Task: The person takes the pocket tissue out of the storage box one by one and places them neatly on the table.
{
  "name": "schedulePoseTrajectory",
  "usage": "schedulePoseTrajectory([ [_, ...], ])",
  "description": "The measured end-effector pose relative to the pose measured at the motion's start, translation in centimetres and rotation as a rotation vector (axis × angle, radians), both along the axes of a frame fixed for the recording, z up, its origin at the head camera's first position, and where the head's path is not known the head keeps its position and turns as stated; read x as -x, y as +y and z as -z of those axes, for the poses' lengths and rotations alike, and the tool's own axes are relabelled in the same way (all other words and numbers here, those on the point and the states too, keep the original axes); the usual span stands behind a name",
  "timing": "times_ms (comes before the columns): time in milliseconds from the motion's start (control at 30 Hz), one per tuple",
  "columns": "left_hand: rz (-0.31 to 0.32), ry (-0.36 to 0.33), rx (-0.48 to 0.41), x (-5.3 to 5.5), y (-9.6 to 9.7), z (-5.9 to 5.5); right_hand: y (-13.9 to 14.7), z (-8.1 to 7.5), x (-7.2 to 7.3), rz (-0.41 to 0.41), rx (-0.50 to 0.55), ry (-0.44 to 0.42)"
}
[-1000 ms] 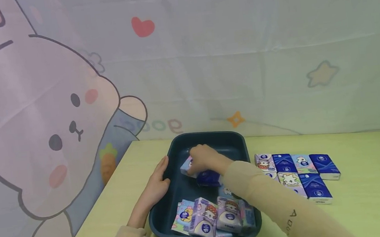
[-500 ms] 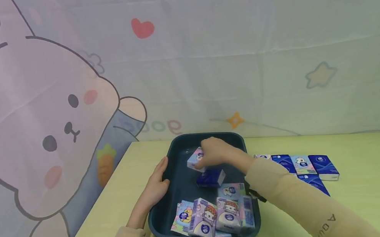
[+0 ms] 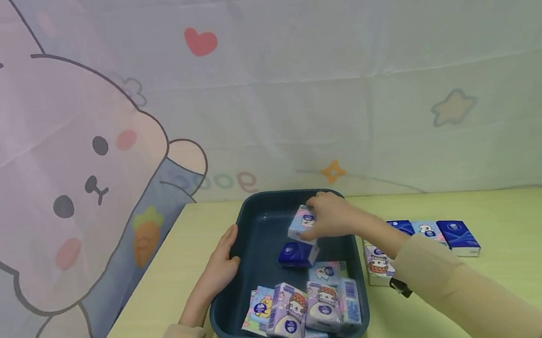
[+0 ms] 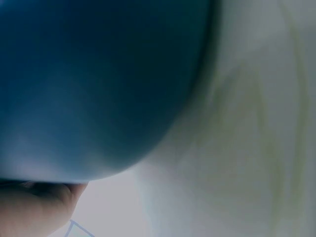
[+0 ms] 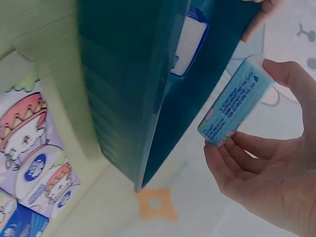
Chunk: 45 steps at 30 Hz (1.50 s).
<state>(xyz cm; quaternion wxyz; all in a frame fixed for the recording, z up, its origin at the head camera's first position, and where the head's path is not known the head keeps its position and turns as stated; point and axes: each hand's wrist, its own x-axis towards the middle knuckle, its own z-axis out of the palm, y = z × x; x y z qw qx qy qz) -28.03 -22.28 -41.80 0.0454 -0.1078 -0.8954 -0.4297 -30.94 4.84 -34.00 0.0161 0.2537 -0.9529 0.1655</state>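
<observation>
My right hand (image 3: 331,215) pinches a small light-blue and pink tissue pack (image 3: 301,222) between thumb and fingers, over the far right part of a dark teal bin (image 3: 253,231). In the right wrist view the pack (image 5: 236,101) shows its printed narrow side, held up above the bin's rim. My left hand (image 3: 218,268) rests with straight fingers along the bin's left side. Inside the bin, a dark blue tissue pack (image 3: 296,255) lies just below the held one. Several purple, pink and light-blue packs (image 3: 288,310) lie at the bin's near end.
Right of the bin, tissue packs stand in rows on the pale yellow-green table (image 3: 523,252), among them a dark blue pack (image 3: 458,236) and a purple pack (image 3: 379,262). My right forearm covers part of them. A printed curtain (image 3: 291,78) hangs behind the table.
My right hand has lifted the light-blue and pink tissue pack and moved it rightward inside the bin, uncovering the dark blue pack. The left hand stays at the bin's side.
</observation>
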Motion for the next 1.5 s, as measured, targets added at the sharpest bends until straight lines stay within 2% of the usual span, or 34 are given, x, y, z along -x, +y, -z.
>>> schedulePoseTrajectory([
  [367, -0.002, -0.003, -0.007, 0.1, 0.3, -0.1, 3.4, 0.8, -1.9, 0.019, 0.158, -0.024],
  [967, 0.001, -0.01, 0.003, 0.3, 0.1, 0.0, 7.6, 2.4, -6.6, 0.095, 0.326, 0.045],
  [1200, 0.001, -0.017, 0.002, 0.2, 0.0, -0.1, 9.1, 3.2, -6.9, 0.101, 0.342, 0.075],
  [1500, 0.002, -0.023, 0.0, 0.2, 0.2, -0.3, 11.5, 3.4, -7.0, 0.113, 0.318, 0.092],
])
